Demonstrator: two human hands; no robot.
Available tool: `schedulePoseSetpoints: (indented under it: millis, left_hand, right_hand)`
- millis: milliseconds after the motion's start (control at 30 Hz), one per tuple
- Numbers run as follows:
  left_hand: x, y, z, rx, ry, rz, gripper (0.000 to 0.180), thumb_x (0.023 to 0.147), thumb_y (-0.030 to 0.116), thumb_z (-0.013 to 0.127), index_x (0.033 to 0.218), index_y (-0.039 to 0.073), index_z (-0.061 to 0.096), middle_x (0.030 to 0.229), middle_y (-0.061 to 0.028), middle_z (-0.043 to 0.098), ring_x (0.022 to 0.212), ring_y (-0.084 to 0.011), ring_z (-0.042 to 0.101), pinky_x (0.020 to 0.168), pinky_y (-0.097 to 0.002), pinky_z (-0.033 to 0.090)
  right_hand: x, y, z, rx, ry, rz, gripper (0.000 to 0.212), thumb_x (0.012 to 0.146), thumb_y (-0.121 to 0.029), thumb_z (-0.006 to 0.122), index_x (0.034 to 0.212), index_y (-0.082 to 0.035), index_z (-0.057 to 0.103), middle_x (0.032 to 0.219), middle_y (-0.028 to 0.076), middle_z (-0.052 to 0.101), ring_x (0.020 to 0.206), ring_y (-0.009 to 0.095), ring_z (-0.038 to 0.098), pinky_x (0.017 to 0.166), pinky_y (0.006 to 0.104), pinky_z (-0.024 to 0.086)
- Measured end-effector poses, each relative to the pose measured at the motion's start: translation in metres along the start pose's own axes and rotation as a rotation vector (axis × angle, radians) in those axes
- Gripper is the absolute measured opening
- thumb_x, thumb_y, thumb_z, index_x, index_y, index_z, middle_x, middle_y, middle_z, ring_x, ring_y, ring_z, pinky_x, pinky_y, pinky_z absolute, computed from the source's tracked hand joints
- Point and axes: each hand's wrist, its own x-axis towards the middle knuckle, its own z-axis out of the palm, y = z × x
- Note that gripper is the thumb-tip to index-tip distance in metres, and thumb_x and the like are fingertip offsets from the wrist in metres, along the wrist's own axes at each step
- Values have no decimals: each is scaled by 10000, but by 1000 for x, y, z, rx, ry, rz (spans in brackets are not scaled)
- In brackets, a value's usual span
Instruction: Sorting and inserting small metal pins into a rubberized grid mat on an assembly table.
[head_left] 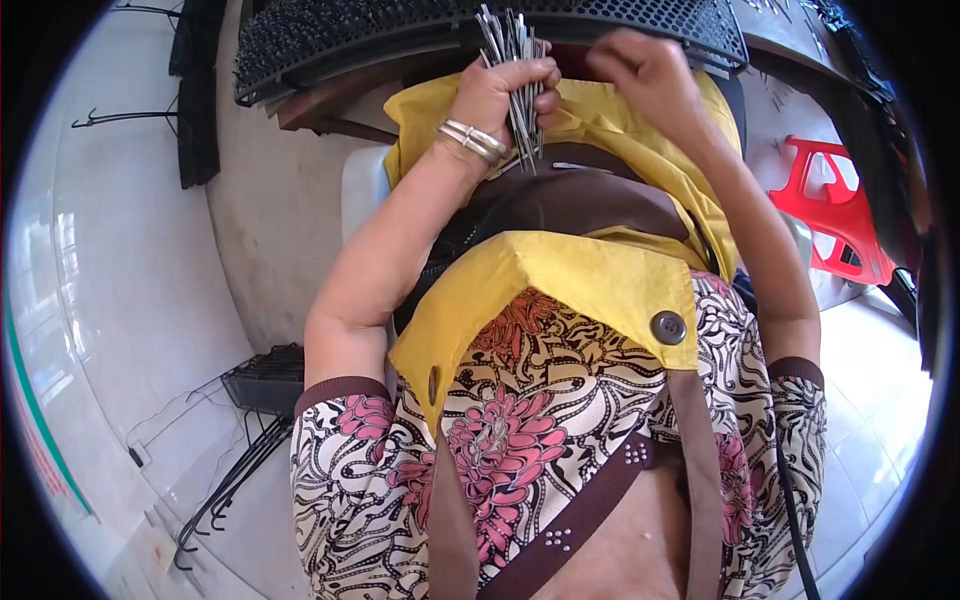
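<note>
The left hand (pixel 510 92) clenches a bundle of thin metal rods (pixel 512 48) over the lap, before the perforated black tray (pixel 700 38), its fingers wrapped mid-length, presumably keeping them together. The right hand (pixel 648 78) hovers nearby, fingers curled, contents impossible to tell; 1 loose metal piece (pixel 578 166) rests on brown cloth (pixel 580 205), which likely catches strays.

Your left forearm (pixel 385 240) slants from a bent elbow at the near left toward the far middle. There your left hand (pixel 488 95) is clenched, its thumb (pixel 525 72) laid across the front and fingers (pixel 547 102) wrapped round the right side. Your right forearm (pixel 755 215) reaches far and leftward, ending in your right hand (pixel 655 78), raised just right of the other, apart from it, its fingers bent and slightly blurred.
</note>
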Motion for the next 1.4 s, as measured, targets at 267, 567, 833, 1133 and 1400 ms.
schedulePoseSetpoints:
  millis: [267, 567, 833, 1133, 1400]
  left_hand:
    - [3, 18, -9, -42, -58, 93, 221, 802, 73, 564, 1012, 55, 498, 765, -80, 514, 541, -141, 447, 479, -280, 375]
    - [-6, 21, 9, 101, -14, 147, 252, 777, 42, 589, 1007, 30, 487, 741, -102, 526, 526, -153, 468, 463, -287, 380]
    - [-3, 26, 8, 9, 49, 121, 207, 768, 61, 601, 963, 65, 531, 701, -85, 559, 514, -178, 511, 443, -292, 427]
    - [-3, 24, 4, 66, 63, 191, 238, 774, 48, 586, 997, 45, 501, 738, -90, 541, 545, -156, 479, 474, -285, 384]
    - [-4, 31, 2, 31, 36, 179, 208, 776, 45, 587, 970, 33, 516, 750, -99, 550, 549, -156, 482, 471, -284, 389]
  right_hand:
    - [-22, -23, 39, 143, -441, 77, 120, 666, -62, 588, 718, 46, 579, 685, 220, 572, 636, 345, 562, 595, 388, 439]
    - [-28, 1, 61, -164, -755, -48, 164, 603, -58, 587, 729, 46, 567, 719, 219, 569, 752, 378, 559, 669, 414, 442]
    - [-22, -13, 50, 39, -635, -166, 156, 609, -9, 552, 760, 32, 548, 732, 217, 562, 723, 375, 552, 639, 422, 441]
    - [-15, -25, 88, -218, -565, -566, 123, 611, -35, 565, 725, -12, 524, 602, 170, 522, 603, 349, 556, 552, 416, 452]
    - [-20, -24, 87, -229, -512, -537, 111, 616, -42, 556, 704, 9, 512, 628, 184, 526, 634, 349, 565, 565, 423, 456]
